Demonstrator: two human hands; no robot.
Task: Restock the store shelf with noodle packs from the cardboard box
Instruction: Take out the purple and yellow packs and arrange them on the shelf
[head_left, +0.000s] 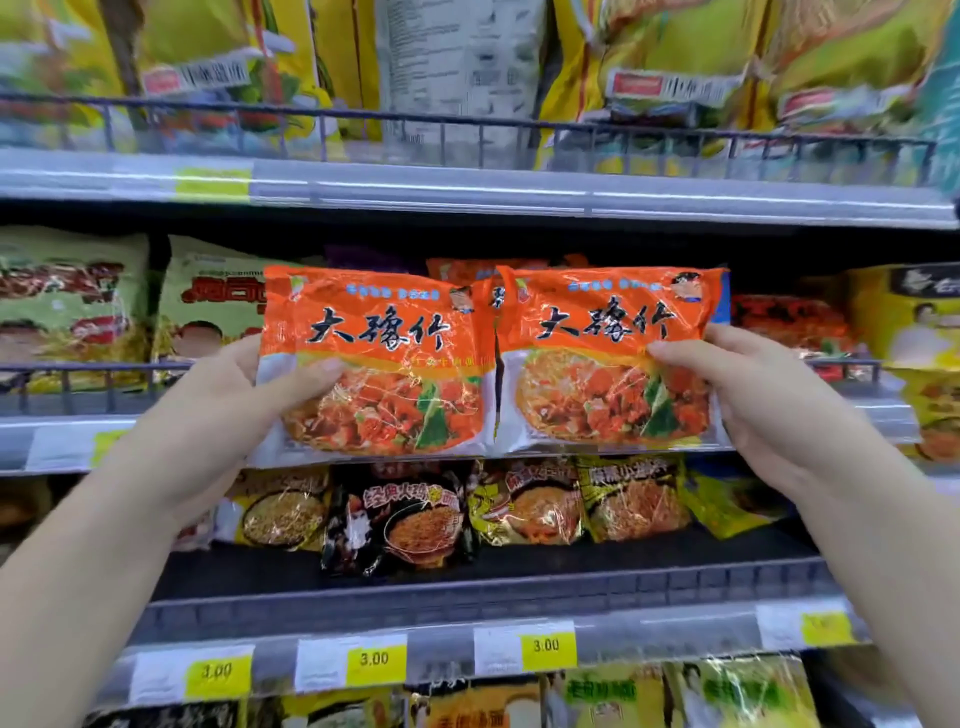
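I hold two orange noodle packs side by side in front of the middle shelf. My left hand (244, 395) grips the left pack (384, 364) at its left edge, thumb across the front. My right hand (753, 384) grips the right pack (608, 358) at its right edge, thumb on the front as well. Both packs stand upright, faces toward me, their inner edges touching. Behind them, more orange packs (467, 270) show on the middle shelf. The cardboard box is out of view.
The middle shelf (67, 431) holds green packs (67, 306) at left and yellow packs (914, 322) at right behind a low wire rail. The shelf below (467, 608) carries black and yellow packs (410, 519) with bare space at its front. Large yellow bags (675, 67) fill the top shelf.
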